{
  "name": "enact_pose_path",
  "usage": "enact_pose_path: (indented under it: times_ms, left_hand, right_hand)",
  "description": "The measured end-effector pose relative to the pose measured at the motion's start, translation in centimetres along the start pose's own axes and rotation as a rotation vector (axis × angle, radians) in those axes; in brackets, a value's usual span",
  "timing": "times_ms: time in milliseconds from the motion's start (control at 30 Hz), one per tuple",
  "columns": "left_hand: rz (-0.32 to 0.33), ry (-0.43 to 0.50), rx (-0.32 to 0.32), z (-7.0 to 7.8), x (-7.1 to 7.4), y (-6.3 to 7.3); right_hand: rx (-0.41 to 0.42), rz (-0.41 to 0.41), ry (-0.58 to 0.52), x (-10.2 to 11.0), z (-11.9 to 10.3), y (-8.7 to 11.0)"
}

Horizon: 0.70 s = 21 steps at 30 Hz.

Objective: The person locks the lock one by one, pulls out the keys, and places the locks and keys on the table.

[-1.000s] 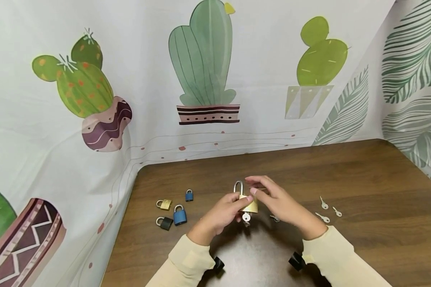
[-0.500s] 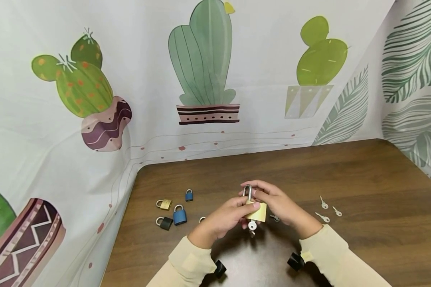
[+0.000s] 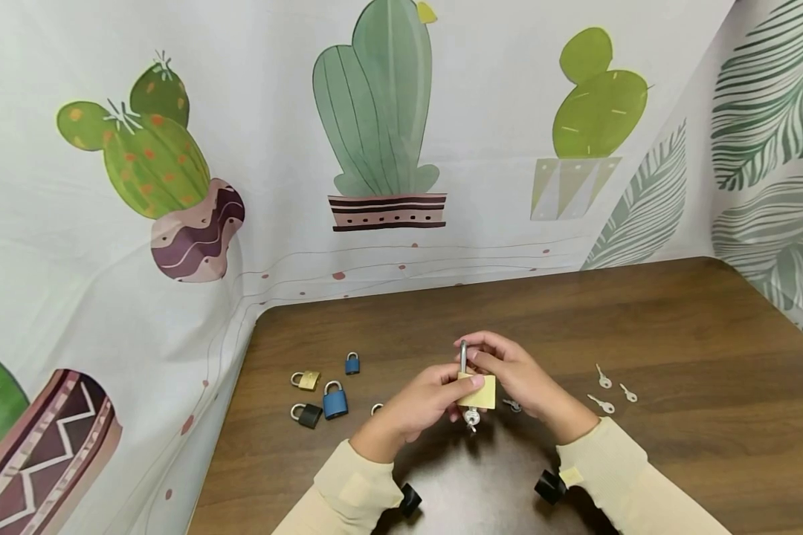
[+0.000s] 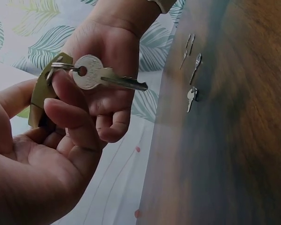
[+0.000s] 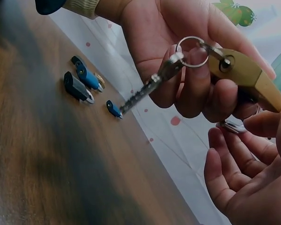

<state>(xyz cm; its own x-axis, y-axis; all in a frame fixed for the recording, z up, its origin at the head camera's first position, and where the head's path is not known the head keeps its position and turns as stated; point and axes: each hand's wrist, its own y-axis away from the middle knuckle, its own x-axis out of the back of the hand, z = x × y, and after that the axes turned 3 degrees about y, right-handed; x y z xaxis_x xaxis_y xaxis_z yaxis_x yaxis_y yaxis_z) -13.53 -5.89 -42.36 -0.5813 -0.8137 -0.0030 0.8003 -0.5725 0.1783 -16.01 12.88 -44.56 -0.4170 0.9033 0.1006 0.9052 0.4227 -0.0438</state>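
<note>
A brass padlock (image 3: 479,394) is held above the table, its shackle (image 3: 464,357) pointing up. My left hand (image 3: 415,405) grips the padlock's body, thumb across the front face. The thumb and fingers of my right hand (image 3: 518,377) pinch the shackle, which shows between them in the right wrist view too. From the underside of the padlock a key ring with keys (image 3: 471,418) hangs by a key in the keyhole. One loose key (image 4: 87,72) dangles close to the camera in the left wrist view.
On the left lie a large blue padlock (image 3: 335,402), a small blue one, a small brass padlock (image 3: 308,381) and a black padlock (image 3: 308,416). Another shackle (image 3: 376,408) peeks out beside my left wrist. Several keys (image 3: 604,405) lie right; another key (image 3: 511,406) is by my right wrist.
The brass padlock has shifted right and turned, so its shackle now appears nearly edge-on. My right fingers, earlier apart from the shackle, have closed on it.
</note>
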Motion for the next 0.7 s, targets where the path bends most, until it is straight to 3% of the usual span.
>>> enact_pose_path:
  times_ms: [333, 700]
  left_hand:
    - [0.055, -0.021, 0.0, -0.08, 0.24, -0.14]
    - [0.101, -0.004, 0.002, -0.38, 0.52, -0.36]
  right_hand:
    - [-0.001, 0.096, 0.036, 0.32, -0.07, -0.1]
    - [0.019, 0.108, -0.021, 0.47, -0.38, -0.13]
